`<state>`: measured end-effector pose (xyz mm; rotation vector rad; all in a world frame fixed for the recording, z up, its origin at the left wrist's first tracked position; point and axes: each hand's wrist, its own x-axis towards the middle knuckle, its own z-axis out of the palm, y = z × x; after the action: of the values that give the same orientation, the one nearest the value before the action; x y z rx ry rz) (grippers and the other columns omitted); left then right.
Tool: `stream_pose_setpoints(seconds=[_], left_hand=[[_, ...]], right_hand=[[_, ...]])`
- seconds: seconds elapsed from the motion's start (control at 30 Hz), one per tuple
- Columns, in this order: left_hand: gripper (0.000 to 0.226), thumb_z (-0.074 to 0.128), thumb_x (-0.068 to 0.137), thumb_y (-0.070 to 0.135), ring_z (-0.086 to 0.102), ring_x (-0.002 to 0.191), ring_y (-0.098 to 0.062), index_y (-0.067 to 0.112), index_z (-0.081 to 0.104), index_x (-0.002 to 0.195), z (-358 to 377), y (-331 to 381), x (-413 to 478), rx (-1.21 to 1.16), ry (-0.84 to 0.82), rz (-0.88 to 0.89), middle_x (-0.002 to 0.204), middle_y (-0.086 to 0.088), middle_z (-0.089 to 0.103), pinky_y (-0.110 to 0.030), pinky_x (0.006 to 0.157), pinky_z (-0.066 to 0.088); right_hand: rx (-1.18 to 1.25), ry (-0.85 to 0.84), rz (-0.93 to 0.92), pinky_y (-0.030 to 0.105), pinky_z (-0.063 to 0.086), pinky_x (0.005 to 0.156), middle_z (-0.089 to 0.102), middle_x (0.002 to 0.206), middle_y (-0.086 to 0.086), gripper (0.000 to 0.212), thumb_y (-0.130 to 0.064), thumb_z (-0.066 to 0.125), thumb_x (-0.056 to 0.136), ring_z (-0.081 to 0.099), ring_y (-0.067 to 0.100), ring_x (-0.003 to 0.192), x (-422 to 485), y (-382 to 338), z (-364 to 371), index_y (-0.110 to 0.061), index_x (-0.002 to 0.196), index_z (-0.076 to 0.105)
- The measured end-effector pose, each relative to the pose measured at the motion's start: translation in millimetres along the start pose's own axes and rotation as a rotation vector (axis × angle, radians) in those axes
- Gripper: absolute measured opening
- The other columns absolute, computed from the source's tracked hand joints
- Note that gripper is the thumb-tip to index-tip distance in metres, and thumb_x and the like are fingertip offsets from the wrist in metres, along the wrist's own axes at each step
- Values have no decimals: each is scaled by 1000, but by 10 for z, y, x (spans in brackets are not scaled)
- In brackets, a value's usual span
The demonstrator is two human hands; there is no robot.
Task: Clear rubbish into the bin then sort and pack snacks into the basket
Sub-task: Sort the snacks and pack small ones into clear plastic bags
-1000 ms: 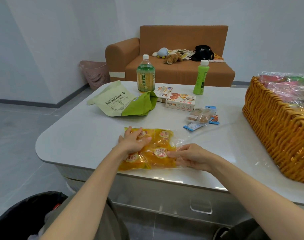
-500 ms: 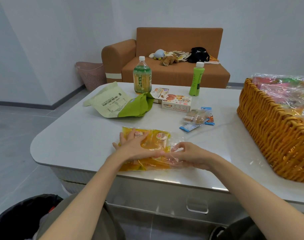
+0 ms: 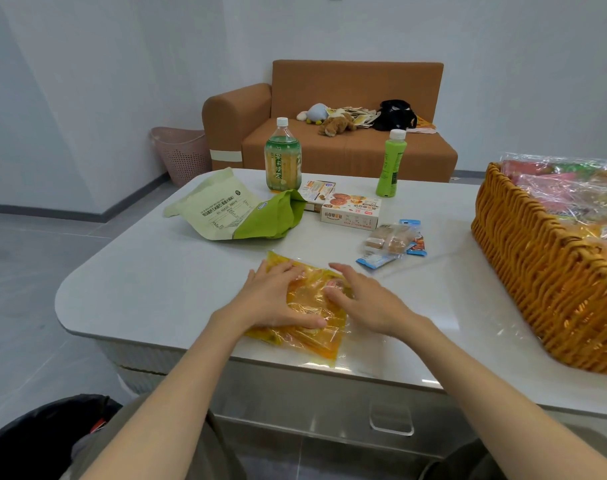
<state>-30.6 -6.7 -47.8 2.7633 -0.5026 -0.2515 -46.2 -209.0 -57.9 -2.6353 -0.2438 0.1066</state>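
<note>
The left hand and right hand press flat, fingers extended, on the yellow snack packet at the tabletop's near edge. This looks like the sorting step. Next, the packet likely needs gripping and carrying right into the wicker basket.

A clear yellow multipack of wrapped snacks lies flat near the front edge of the worktop. Behind it small wrapped snacks lie loose, near a biscuit box. The woven basket, holding packets, stands at the right; the black-lined bin sits below, lower left.
</note>
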Motion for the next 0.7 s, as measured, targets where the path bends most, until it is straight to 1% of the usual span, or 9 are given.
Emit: stream_pose_setpoints(seconds=[0.1,0.2,0.3,0.37,0.43,0.5,0.53,0.6,0.7], left_hand=[[126,68,57,77,-4,148,-20,26,4,153,-2,28,34,40,98,24,161,7,7,-51,119,2],[120,67,59,75,-8,148,-20,32,6,153,-16,53,56,91,225,57,161,6,4,-53,118,3],[99,68,68,66,-1,148,-24,34,22,150,-5,72,61,145,363,96,160,2,12,-52,118,10],[77,77,72,47,19,143,-28,30,44,140,14,88,29,160,495,161,152,-2,32,-50,113,26],[57,85,67,24,46,123,-27,25,63,119,43,79,-24,167,597,282,129,-4,55,-48,94,47],[49,83,65,4,56,107,-24,25,68,107,109,15,-109,148,572,406,115,-1,61,-42,77,54],[54,78,65,-7,58,106,-23,26,68,108,151,-35,-148,156,534,454,115,-1,62,-40,75,55],[75,64,64,-21,54,121,-23,29,65,120,226,-136,-232,140,428,529,131,2,59,-43,84,55],[88,55,70,-16,14,147,-11,37,45,140,281,-198,-408,140,214,541,154,18,21,-36,112,30]], right_hand=[[-205,85,25,39,40,93,49,131,8,57,-63,28,94,44,26,120,-12,87,109,-40,146,20],[-114,102,70,36,45,76,45,118,8,49,-61,28,96,55,24,94,-85,99,94,-41,141,25],[-58,123,95,36,49,73,41,111,9,39,-49,30,101,56,26,76,-126,108,66,-36,138,29],[-82,153,98,34,47,71,39,105,6,37,-40,34,102,51,23,71,-145,128,38,-32,138,31],[-113,158,112,32,45,69,40,104,4,37,-38,40,101,49,21,75,-177,138,8,-29,137,33],[-174,162,131,33,49,75,40,116,7,41,-41,46,98,52,23,92,-224,158,-24,-30,136,36],[-224,171,115,34,49,81,38,128,9,43,-42,49,97,48,25,107,-255,170,-42,-31,137,37],[-317,185,-18,36,43,98,22,153,6,48,-35,51,97,32,26,132,-315,216,-94,-38,142,33],[-333,82,-298,35,23,116,3,161,-14,57,-28,44,99,11,18,146,-417,295,-146,-47,148,21]])
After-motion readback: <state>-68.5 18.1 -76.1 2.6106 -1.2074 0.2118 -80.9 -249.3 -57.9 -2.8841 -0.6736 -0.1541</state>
